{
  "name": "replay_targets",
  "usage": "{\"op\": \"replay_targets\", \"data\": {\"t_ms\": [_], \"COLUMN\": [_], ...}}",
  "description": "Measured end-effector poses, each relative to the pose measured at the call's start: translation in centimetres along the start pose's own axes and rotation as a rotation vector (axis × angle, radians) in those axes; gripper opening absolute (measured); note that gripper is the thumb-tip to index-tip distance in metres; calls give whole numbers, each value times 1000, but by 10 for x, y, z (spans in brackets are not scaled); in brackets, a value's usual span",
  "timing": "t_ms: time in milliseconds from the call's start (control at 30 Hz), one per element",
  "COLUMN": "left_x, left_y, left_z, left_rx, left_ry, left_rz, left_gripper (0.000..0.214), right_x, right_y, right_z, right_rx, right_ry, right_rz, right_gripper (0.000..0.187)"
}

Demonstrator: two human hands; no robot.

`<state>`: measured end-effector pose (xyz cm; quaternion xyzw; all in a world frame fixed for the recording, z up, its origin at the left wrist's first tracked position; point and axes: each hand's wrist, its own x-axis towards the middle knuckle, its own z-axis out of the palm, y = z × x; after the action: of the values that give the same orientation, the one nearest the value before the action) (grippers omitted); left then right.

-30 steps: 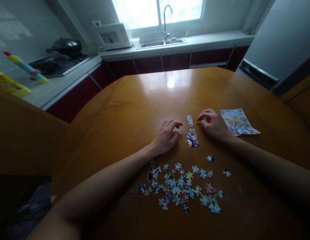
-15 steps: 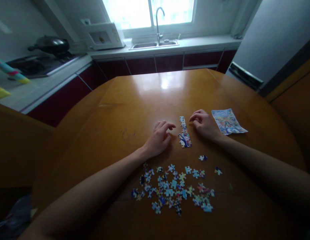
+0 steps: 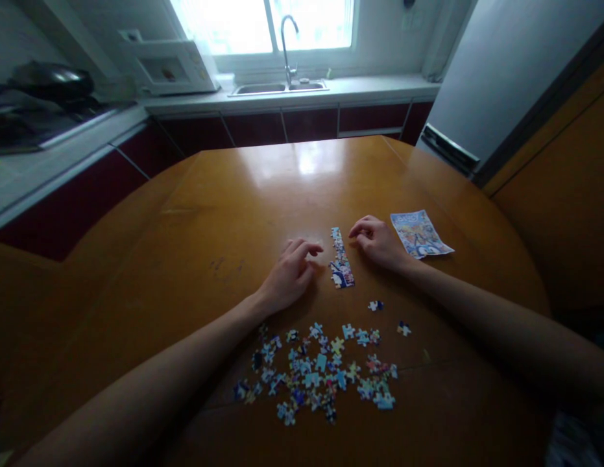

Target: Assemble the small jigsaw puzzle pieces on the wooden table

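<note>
The table (image 3: pixel 263 188) runs open to its far edge. A narrow, colourful puzzle strip (image 3: pixel 340 259) lies mid-table between left hand (image 3: pixel 287 275) and right hand (image 3: pixel 377 241), the 2 loosely curled, holding nothing.

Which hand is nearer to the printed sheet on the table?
Right. The right hand rests just left of the sheet, close beside it; the left hand lies farther left, beyond the puzzle strip.
</note>
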<state>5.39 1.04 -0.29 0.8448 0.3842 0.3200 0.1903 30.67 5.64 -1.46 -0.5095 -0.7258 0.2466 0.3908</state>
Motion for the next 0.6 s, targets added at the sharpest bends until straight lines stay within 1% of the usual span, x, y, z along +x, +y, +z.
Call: {"op": "replay_targets", "data": {"t_ms": [100, 167, 267, 367, 400, 467, 533, 600], "left_x": [0, 1, 1, 1, 1, 1, 1, 2], "left_y": [0, -1, -2, -2, -2, -1, -1, -1], "left_z": [-1, 0, 0, 1, 1, 1, 1, 0], "left_rx": [3, 3, 1, 15, 22, 33, 41, 47], "left_ry": [-6, -7, -4, 7, 10, 13, 10, 8], "left_rz": [-14, -15, -8, -7, -8, -13, -15, -13], "left_gripper": [35, 35, 34, 33, 33, 32, 32, 30], "right_x": [1, -3, -19, -41, -49, -62, -71, -77], "right_y": [-14, -32, -69, -98, -103, -104, -98, -90], "right_z": [-19, -35, -55, -61, -60, -57, -53, -52], "right_rx": [20, 26, -49, -210, -274, -355, -367, -345], "right_ry": [-158, -318, -478, -668, -728, -813, -875, -919], "right_rz": [37, 44, -72, -117, -119, -130, -141, -140], "right_gripper": [20, 19, 15, 8, 5, 6, 4, 8]}}
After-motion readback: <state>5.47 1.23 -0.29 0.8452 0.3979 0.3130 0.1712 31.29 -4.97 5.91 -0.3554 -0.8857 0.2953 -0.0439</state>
